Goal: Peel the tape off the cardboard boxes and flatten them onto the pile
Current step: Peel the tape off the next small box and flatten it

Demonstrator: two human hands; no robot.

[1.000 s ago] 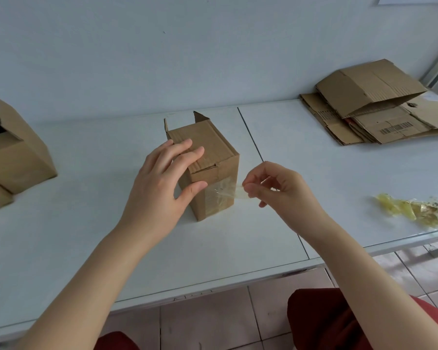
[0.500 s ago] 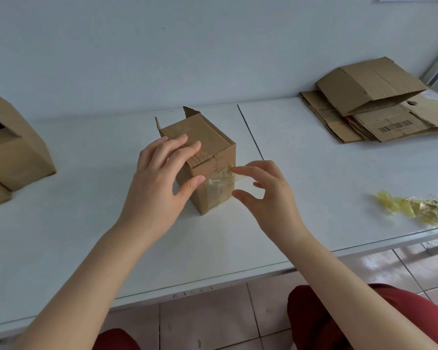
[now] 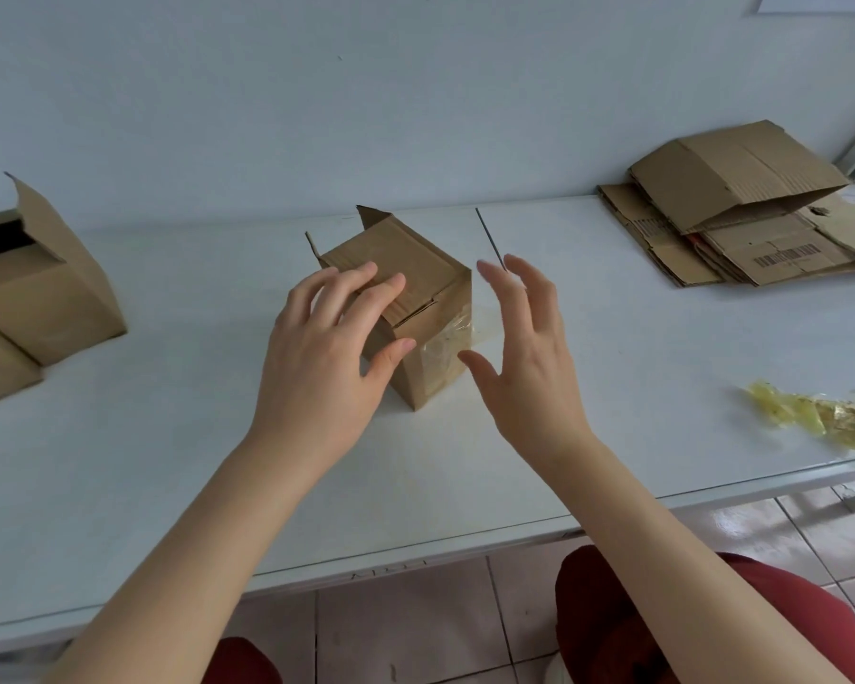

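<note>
The small cardboard box (image 3: 406,261) stands in the middle of the white table (image 3: 169,461). The left hand (image 3: 327,357) holds it, with fingers on top and thumb on the front side. The right hand (image 3: 524,357) is spread wide just beside the box and holds nothing. Clear tape (image 3: 447,345) sticks to the box's side, and a loose bit pokes out at the corner. I think it is best to pinch that bit and pull slowly while holding the box down.

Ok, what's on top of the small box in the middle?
The left hand grips the small box, fingers lying across its folded top flaps, thumb on the front face. The flap area beneath the fingers is covered. Nothing else shows there.
</note>
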